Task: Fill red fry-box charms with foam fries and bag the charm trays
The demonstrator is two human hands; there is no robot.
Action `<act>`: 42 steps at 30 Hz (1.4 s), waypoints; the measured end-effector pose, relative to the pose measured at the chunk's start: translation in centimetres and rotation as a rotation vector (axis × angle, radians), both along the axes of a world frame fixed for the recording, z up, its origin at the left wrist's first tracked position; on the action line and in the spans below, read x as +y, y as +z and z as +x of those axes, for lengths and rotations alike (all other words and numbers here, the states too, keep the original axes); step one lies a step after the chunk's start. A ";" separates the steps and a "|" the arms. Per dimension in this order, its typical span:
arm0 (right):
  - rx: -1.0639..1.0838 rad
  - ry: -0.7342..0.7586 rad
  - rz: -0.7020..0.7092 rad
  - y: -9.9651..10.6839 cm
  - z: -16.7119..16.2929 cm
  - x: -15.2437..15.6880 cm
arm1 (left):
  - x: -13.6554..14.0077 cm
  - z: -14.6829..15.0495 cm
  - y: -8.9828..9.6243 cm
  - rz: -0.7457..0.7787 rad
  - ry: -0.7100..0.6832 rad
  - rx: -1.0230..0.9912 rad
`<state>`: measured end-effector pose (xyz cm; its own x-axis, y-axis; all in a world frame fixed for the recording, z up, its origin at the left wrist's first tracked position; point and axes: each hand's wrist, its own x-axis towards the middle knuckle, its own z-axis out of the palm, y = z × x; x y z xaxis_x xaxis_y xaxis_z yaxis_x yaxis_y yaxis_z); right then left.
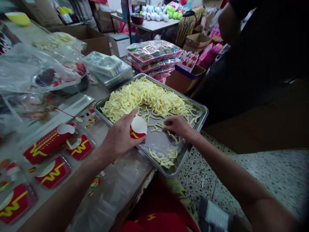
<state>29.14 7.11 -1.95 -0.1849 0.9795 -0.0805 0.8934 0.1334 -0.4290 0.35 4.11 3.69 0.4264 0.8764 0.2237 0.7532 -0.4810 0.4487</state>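
Note:
My left hand (120, 133) is wrapped round a small red french fry carton (138, 127) with a yellow zigzag, its white inside facing up. The carton is over the near left rim of a metal tray (158, 141). In the tray lies a large heap of pale yellow toy french fries (145, 93), thickest at the far side. A smaller cluster of fries lies by the near corner. My right hand (178, 125) is low over the tray's middle, fingertips pinched on loose fries; how many is hidden.
Filled red cartons (54, 170) lie on the table at left, beside plastic bags (38, 67) and clear trays (103, 64). Beyond the tray, wrapped pink packs (152, 54) are stacked near a cardboard box (185, 77). A person in dark clothing (241, 64) stands close at right.

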 end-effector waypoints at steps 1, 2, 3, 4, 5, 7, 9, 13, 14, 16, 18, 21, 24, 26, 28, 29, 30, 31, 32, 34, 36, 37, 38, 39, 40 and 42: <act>0.007 -0.018 0.000 -0.2 -0.2 -0.1 | 0.0 0.6 -0.1 -0.023 0.003 0.039; 0.000 -0.027 0.000 -0.3 -0.4 -0.1 | 0.1 1.1 -0.2 -0.047 0.013 0.093; -0.022 -0.035 0.004 -0.4 -0.6 0.0 | 0.2 1.8 -0.3 -0.067 0.026 0.154; -0.055 -0.045 0.015 -0.5 -0.8 0.1 | 0.4 2.3 -0.4 -0.082 0.036 0.214; -0.093 -0.056 0.028 -0.6 -1.0 0.3 | 0.6 2.9 -0.5 -0.090 0.042 0.265; -0.162 -0.067 0.034 -0.2 -1.5 0.6 | 1.1 3.9 -0.5 -0.096 0.042 0.344; -0.203 -0.029 0.036 0.7 -2.2 0.8 | 1.8 4.6 -0.4 -0.096 0.025 0.408; -0.264 0.282 0.173 4.3 -4.9 0.9 | 3.4 5.4 0.1 -0.075 -0.054 0.427; -0.278 0.360 0.202 5.4 -5.8 1.0 | 4.0 5.4 0.1 -0.090 -0.062 0.376; -0.279 0.434 0.202 7.5 -7.2 1.5 | 5.1 5.1 0.0 -0.134 -0.068 0.197; -0.207 0.463 0.165 9.3 -8.0 2.4 | 6.1 4.4 -0.2 -0.131 -0.064 -0.028; 0.051 0.507 0.162 11.0 -8.6 3.8 | 7.2 3.2 -0.4 -0.013 -0.035 -0.309; 0.291 0.410 0.227 11.4 -9.6 4.2 | 7.4 2.6 -0.6 0.088 -0.014 -0.456; 0.364 0.297 0.300 11.0 -10.7 4.0 | 7.4 2.5 -0.9 0.111 -0.012 -0.493; 0.446 0.213 0.346 10.4 -11.5 3.8 | 7.2 2.1 -1.4 0.088 -0.016 -0.510; 0.511 0.196 0.337 10.0 -11.6 3.8 | 7.1 1.8 -1.7 0.068 -0.021 -0.513; 0.594 0.194 0.307 9.6 -11.5 3.8 | 7.1 1.4 -2.0 0.045 -0.029 -0.512; 0.683 0.194 0.263 9.0 -11.2 3.9 | 7.1 0.9 -2.4 0.023 -0.035 -0.511; 0.760 0.187 0.216 8.3 -10.8 3.9 | 7.1 0.3 -2.7 0.003 -0.035 -0.510; 0.818 0.111 0.167 6.6 -9.8 3.9 | 7.2 -0.8 -3.3 -0.029 -0.015 -0.516; 0.676 0.000 0.174 4.5 -9.0 3.5 | 7.3 -1.8 -3.7 -0.052 0.027 -0.533; 0.535 -0.042 0.179 3.5 -8.9 3.2 | 7.3 -2.1 -3.8 -0.059 0.049 -0.537; 0.370 -0.065 0.171 2.5 -8.9 2.9 | 7.3 -2.4 -3.8 -0.065 0.067 -0.535; 0.211 -0.071 0.155 1.6 -9.0 2.6 | 7.2 -2.6 -3.6 -0.070 0.079 -0.528; 0.085 -0.066 0.130 0.9 -9.0 2.4 | 7.0 -2.8 -3.4 -0.075 0.082 -0.517; -0.001 -0.069 0.067 0.0 -8.8 2.0 | 6.4 -3.3 -2.9 -0.081 0.068 -0.488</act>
<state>20.32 9.13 -1.95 -0.1165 0.9931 -0.0146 0.9019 0.0996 -0.4203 -2.95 10.49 0.84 0.2307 0.9212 0.3134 0.4746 -0.3877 0.7902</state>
